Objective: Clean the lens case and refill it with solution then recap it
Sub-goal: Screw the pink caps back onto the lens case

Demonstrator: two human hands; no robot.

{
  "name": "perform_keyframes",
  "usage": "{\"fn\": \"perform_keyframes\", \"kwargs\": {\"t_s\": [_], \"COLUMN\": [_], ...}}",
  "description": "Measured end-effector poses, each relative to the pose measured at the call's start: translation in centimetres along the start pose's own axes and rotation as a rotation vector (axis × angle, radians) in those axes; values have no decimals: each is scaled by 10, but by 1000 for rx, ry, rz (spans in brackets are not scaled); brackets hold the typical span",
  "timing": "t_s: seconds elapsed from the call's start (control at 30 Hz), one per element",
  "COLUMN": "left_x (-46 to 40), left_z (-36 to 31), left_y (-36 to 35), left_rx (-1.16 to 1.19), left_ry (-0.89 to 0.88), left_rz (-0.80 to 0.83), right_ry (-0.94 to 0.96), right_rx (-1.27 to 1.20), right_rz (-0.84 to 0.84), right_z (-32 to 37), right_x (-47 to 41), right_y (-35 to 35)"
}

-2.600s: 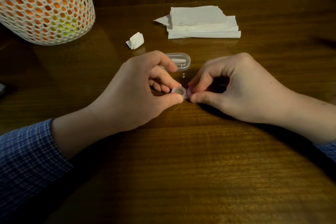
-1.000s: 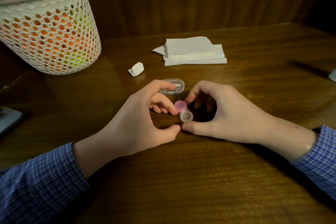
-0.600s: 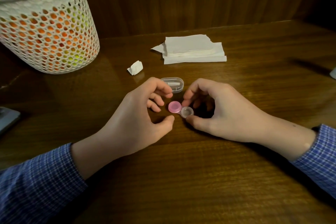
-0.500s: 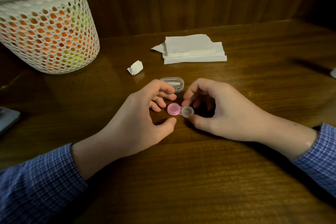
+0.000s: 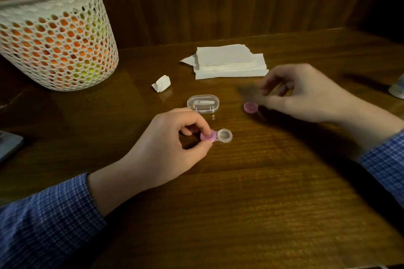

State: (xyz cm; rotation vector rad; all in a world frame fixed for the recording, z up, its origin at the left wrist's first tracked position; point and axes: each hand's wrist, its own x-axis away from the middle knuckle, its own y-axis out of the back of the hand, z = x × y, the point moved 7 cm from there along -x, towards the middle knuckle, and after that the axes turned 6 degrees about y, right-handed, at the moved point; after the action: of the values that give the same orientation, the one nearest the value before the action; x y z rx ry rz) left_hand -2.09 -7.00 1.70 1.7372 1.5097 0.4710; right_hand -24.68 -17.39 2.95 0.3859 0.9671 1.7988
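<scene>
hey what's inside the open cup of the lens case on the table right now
The uncapped cup of the lens case looks empty: just clear plastic, no lens visible. Any liquid is too hard to tell. The other cup is covered by a pink cap that the left hand pinches.

White mesh basket [image 5: 54,50] back left; folded tissues [image 5: 229,62], crumpled wad [image 5: 161,83] on wooden table [image 5: 240,203].

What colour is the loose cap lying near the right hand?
Pink; the loose cap shows in the head view.
</scene>
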Motion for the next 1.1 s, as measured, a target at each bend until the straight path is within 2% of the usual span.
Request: {"fn": "perform_keyframes", "kwargs": {"t_s": [0.1,0.2,0.47,0.63,0.77,0.93,1.1], "left_x": [0,0,0,0,0,-1,-1], "left_z": [0,0,-1,-1,-2,-1,0], "left_y": [0,-1,-1,0,-1,-1,-2], "left_rx": [10,16,2,-2,-9,-12,-18], "left_ry": [-2,-2,-1,9,8,6,5], "left_rz": [4,1,-7,-3,-2,9,15], "right_ry": [-1,55,131,241,282,313,230], "right_rx": [70,137,72,277,285,185,-228], "right_rz": [78,53,90,229,227,153,41], "right_z": [4,10,22,36,46,55,51], "right_x": [0,1,7,11,17,19,20], "right_y": [-17,-22,-31,-37,-37,-29,-33]}}
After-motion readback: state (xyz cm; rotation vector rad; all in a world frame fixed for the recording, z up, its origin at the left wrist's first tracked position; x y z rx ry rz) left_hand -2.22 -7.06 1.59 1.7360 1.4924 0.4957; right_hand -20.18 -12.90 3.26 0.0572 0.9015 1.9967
